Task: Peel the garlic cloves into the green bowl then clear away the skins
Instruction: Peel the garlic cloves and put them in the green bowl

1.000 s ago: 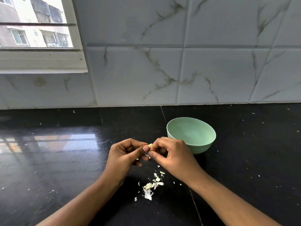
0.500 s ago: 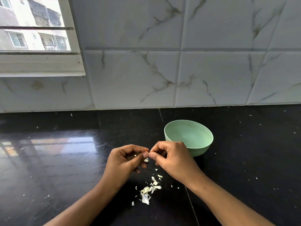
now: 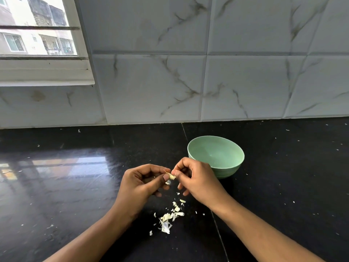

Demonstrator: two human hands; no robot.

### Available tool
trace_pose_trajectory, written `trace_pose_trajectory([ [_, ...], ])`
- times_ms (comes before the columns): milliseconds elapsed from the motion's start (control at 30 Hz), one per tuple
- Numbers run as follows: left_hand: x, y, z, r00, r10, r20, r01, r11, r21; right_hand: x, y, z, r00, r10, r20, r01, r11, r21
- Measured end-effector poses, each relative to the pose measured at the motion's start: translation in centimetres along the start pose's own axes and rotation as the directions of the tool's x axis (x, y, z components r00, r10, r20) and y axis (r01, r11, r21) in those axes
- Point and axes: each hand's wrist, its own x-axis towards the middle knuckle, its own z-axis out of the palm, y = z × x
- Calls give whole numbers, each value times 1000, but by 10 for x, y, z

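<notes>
My left hand (image 3: 140, 183) and my right hand (image 3: 196, 179) meet above the black counter, just left of the green bowl (image 3: 229, 172). Between their thumbs and fingertips they pinch one small pale garlic clove (image 3: 170, 175) with a flap of skin sticking out. The clove is mostly hidden by my fingers. The bowl stands upright and I see nothing in the visible part of its inside. A small heap of white garlic skins (image 3: 168, 218) lies on the counter under and in front of my hands.
The black polished counter (image 3: 66, 186) runs back to a marble-tiled wall (image 3: 207, 82). A window (image 3: 37, 31) sits at the upper left. Tiny skin flecks dot the counter, mostly on the right side (image 3: 293, 201).
Both hands stay together on the clove. A flap of skin now sticks out between the fingertips, and my right fingers have loosened slightly.
</notes>
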Motion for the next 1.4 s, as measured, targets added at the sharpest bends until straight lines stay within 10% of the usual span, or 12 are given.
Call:
trace_pose_trajectory([
  [500, 4, 0, -4, 994, -97, -54, 94, 994, -59, 0, -5, -8, 997, -53, 52, 51, 998, 40],
  [967, 3, 0, -3, 998, -22, -50, 22, 1000, -17, 0, -7, -5, 949, 202, 244, -299, 827, 477],
  [1400, -1, 0, -3, 988, 151, -35, -145, 981, 125, -1, -6, 1, 959, 183, 215, -250, 906, 341],
])
